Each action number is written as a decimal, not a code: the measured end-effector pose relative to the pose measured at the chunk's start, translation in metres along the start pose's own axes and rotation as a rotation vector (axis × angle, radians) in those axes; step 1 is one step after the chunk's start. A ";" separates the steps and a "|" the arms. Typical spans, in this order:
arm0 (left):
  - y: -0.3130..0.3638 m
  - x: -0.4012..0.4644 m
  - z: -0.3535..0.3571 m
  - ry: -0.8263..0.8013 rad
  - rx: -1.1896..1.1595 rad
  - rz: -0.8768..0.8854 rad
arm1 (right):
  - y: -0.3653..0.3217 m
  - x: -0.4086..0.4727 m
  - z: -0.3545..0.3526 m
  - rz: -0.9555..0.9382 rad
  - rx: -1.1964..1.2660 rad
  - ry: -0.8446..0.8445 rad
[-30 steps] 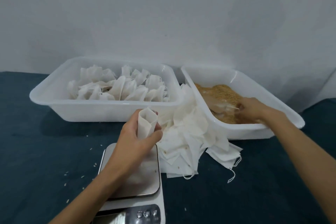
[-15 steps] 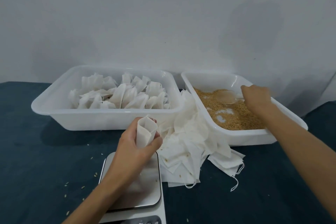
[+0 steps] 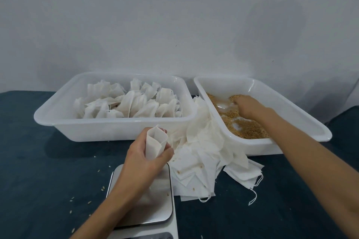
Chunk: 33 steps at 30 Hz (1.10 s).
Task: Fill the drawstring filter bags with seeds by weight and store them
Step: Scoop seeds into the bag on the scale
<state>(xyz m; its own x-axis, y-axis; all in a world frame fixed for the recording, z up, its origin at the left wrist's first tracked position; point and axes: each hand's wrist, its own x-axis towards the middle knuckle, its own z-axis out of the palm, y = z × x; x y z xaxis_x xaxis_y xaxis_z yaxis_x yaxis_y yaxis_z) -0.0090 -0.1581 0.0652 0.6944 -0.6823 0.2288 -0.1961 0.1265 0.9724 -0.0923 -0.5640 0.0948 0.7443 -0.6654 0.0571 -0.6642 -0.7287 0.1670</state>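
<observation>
At 6 o'clock a scale (image 3: pixel 144 199) is set on the bench (image 3: pixel 38 161). Just above it, an empty filter bag (image 3: pixel 155 144) is gripped upright by the left hand (image 3: pixel 144 161), fingers (image 3: pixel 168 152) curled round it, mouth held open. A heap of flat bags (image 3: pixel 206 159) is spread at 3 o'clock of that hand. Farther off, at 11 o'clock, filled bags (image 3: pixel 130 104) are stored in a white tub (image 3: pixel 108 129). At 1 o'clock the right hand (image 3: pixel 246 106) is sunk in the seeds (image 3: pixel 246 128) of a second tub (image 3: pixel 291 114); its grip cannot be told.
</observation>
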 end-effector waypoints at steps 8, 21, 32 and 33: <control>0.000 -0.001 0.000 -0.007 0.000 0.001 | -0.019 -0.002 -0.003 0.013 0.127 -0.016; 0.005 -0.001 -0.003 0.025 -0.028 0.007 | -0.006 -0.055 -0.030 0.196 0.341 0.182; 0.007 -0.019 -0.021 -0.070 -0.030 0.001 | -0.064 -0.169 -0.082 -0.418 0.715 0.204; 0.007 -0.019 -0.022 -0.070 -0.015 0.000 | -0.073 -0.177 -0.086 -0.457 0.711 0.203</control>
<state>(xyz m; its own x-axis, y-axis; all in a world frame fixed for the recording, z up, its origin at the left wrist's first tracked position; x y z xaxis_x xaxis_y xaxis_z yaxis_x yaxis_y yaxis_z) -0.0082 -0.1281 0.0683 0.6441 -0.7309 0.2258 -0.1853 0.1372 0.9730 -0.1699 -0.3790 0.1569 0.9016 -0.2904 0.3205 -0.1326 -0.8910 -0.4343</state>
